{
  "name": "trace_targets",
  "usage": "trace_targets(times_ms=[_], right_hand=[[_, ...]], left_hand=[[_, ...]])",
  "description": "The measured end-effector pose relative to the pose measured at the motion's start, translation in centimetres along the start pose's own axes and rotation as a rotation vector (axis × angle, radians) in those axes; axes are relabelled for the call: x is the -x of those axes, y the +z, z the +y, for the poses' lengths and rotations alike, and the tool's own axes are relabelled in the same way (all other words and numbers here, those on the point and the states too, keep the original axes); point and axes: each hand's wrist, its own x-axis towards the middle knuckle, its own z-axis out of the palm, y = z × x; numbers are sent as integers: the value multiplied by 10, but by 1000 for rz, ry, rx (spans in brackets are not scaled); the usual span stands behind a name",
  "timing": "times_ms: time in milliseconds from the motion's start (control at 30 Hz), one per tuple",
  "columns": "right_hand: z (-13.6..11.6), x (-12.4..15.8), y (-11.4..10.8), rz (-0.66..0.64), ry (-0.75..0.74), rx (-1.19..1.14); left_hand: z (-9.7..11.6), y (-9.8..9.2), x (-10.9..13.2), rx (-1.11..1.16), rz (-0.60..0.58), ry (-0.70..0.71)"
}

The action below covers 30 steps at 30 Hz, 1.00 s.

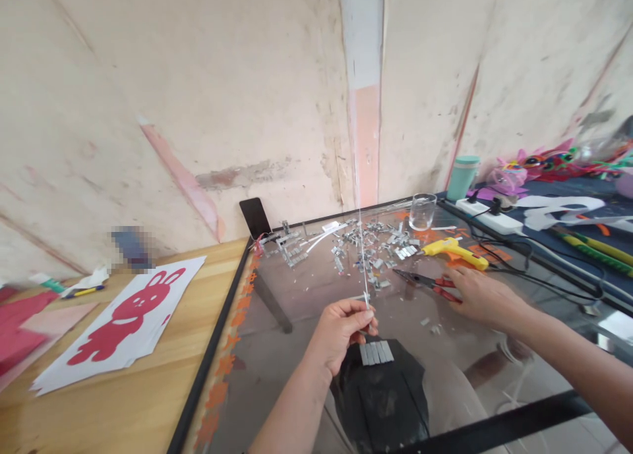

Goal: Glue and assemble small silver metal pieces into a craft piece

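Observation:
My left hand (347, 325) is closed in a pinch on the lower end of a long, thin, pale wire-like strand (362, 253), which rises upright in front of the wall. Below that hand, a row of flat silver strips (376, 353) lies side by side over a dark patch on the glass tabletop. To the right, my right hand (482, 294) has its fingers on the red handles of a pair of pliers (429, 283), whose dark jaws point left on the table. Beyond the pliers, many small silver metal pieces (376, 243) are scattered.
A yellow glue gun (455, 251) lies just behind the pliers, its cord running right. A glass cup (422, 212), a teal bottle (463, 177) and a power strip (489, 217) stand behind. A phone (254, 218) leans on the wall. Rabbit-print paper (123, 319) lies left.

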Motion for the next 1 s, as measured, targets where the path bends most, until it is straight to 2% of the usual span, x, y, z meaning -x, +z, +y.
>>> trace_targets(times_ms=[267, 400, 467, 533, 567, 667, 733, 800, 900, 1000], right_hand=[[0, 12, 4, -31, -17, 32], [-2, 13, 4, -12, 36, -6], [-5, 13, -1, 14, 65, -179], [-15, 14, -13, -5, 85, -529], [-23, 15, -21, -46, 109, -755], [-51, 16, -48, -290, 131, -1447], [-69, 12, -60, -425, 122, -1709], [-83, 5, -63, -543, 91, -1824], [-93, -7, -55, -684, 5, -1883], [-94, -14, -45, -748, -69, -1874]], left_hand=[[0, 0, 1, -9, 0, 5], [0, -1, 1, -9, 3, 11], [0, -1, 1, -6, 8, 10], [1, -1, 1, -1, 13, 13], [1, -1, 1, 0, 16, 15], [5, -2, 2, -5, 26, 30], [8, -5, 2, -6, 41, 47], [13, -9, 2, -2, 59, 71], [19, -15, 2, 6, 92, 105], [24, -21, 2, 22, 112, 129]])
